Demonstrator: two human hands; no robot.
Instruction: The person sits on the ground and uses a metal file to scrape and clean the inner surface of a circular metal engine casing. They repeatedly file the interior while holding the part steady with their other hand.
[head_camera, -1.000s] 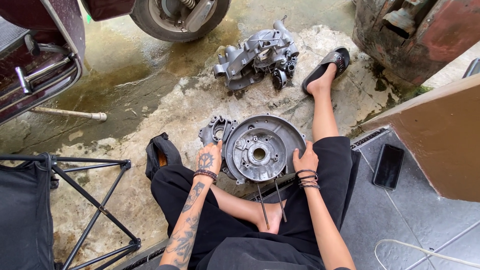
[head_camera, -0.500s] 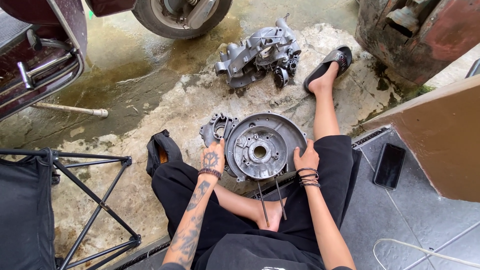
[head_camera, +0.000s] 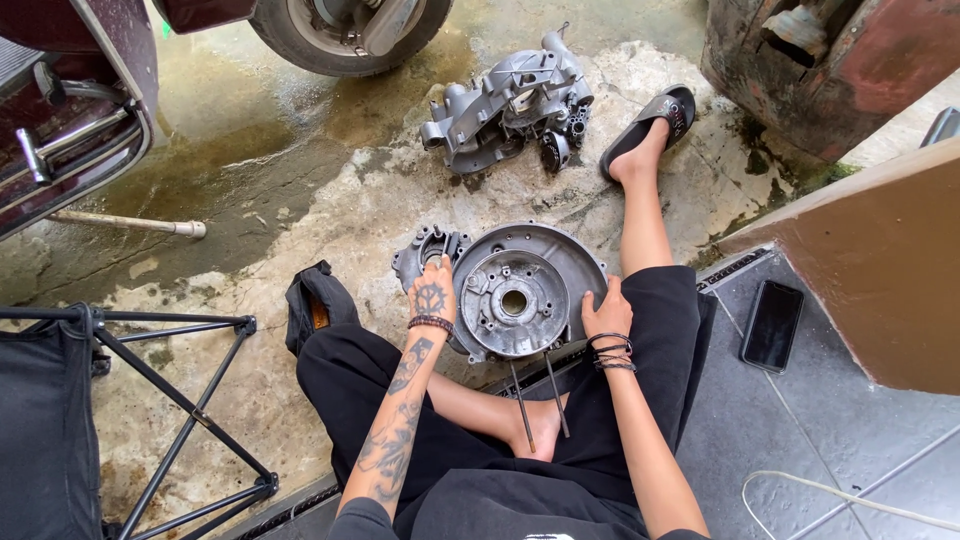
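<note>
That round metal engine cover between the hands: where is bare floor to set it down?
Bare concrete lies between the round cover and the engine block. Tiles are bare below the phone. It is crowded at the lap, around the left hand, right hand and black bag.

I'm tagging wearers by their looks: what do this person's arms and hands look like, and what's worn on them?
Both arms are bare, with no sleeves and no gloves. The left hand has a dark gear-shaped tattoo on its back, more dark tattoos run up that forearm, and a dark beaded bracelet circles the wrist. The right hand is unmarked, with several thin dark bands stacked at its wrist.

Open-air motorcycle repair yard

Stained concrete floor (head_camera: 300, 190), a scooter wheel (head_camera: 345, 30) at its far edge, a stripped engine casing (head_camera: 505, 105) lying near.
</note>
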